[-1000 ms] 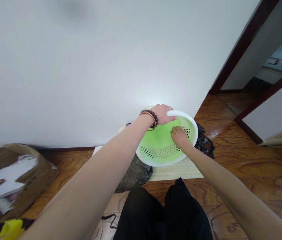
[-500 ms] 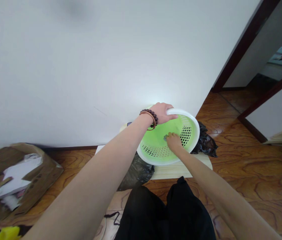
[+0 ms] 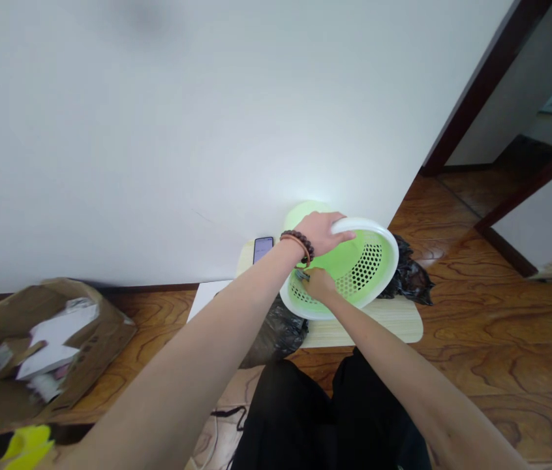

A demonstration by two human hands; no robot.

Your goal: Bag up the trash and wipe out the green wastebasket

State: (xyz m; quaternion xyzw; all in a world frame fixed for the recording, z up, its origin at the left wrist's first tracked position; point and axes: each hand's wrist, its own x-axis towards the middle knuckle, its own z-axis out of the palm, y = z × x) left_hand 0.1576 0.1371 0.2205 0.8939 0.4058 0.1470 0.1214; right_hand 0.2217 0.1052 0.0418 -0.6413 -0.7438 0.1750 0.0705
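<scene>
A light green plastic basket (image 3: 368, 267) with a white rim and perforated sides is tilted with its mouth towards me. My left hand (image 3: 322, 233), with beaded and plain bracelets at the wrist, is closed over the basket's upper rim, thumb on the inside. Down inside the basket, my right hand (image 3: 318, 284) is closed on a small grey cloth-like piece (image 3: 301, 275) against the left part of the wall. Its exact kind is too small to make out. My left hand and wrist hide part of the basket's interior.
Under the basket is a pale wooden board (image 3: 344, 333), with a phone (image 3: 263, 248) at its back left. Black plastic bags (image 3: 280, 329) (image 3: 410, 273) flank the basket. A cardboard box (image 3: 94, 352) of scraps stands on the left floor; a white wall (image 3: 217, 130) rises behind.
My right hand has moved left inside the basket with the grey piece. My left hand keeps its hold on the rim, and the basket has turned slightly. The phone now shows more.
</scene>
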